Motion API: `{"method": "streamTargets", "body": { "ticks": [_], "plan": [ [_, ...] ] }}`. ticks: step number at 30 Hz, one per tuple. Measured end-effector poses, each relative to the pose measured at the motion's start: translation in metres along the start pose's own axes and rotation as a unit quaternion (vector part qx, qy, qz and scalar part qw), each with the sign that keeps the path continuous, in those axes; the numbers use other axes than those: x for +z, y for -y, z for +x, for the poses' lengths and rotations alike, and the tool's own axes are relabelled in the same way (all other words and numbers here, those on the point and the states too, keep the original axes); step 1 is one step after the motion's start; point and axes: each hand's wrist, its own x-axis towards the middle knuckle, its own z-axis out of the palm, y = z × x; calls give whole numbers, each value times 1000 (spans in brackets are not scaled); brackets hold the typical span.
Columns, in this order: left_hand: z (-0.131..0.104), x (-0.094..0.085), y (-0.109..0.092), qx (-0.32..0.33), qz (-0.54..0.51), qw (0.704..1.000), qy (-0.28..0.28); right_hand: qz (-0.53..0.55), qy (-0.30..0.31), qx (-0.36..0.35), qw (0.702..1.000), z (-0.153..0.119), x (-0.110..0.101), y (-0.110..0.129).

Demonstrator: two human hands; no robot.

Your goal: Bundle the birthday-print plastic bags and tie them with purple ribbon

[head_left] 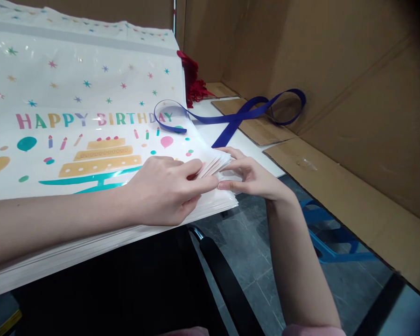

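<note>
A thick stack of white plastic bags (pixel 101 79) lies flat, printed with HAPPY BIRTHDAY, a cake, balloons, candles and stars. My left hand (pixel 173 186) rests on the stack near its right front corner, thumb and forefinger closed on a fanned, lifted bunch of bag corners (pixel 215 164). From the right, my right hand (pixel 250 175) has its fingers behind the same bunch and its thumb in front, close to my left fingertip. How many layers each hand grips is hidden.
A blue ribbon (pixel 226 133) loops over the stack's right side and a cardboard piece. Behind lies a red ribbon bundle (pixel 196 88). Cardboard walls (pixel 322 60) rise at back and right. Below are a black chair armrest (pixel 224 275) and a blue plastic stool (pixel 329 233).
</note>
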Motion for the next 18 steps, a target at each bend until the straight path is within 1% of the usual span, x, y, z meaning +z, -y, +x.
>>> {"method": "streamTargets", "body": {
  "ticks": [7,13,17,18],
  "plan": [
    [-2,1,0,-6,13,1000,3,34,-19,12,999,3,3,3],
    [-1,1,0,1,13,1000,6,52,-51,4,997,4,8,5],
    [-1,0,0,-1,17,1000,9,53,-92,4,994,5,11,6],
    [-1,0,0,1,17,1000,10,52,-91,2,995,5,10,6]
  ]
}}
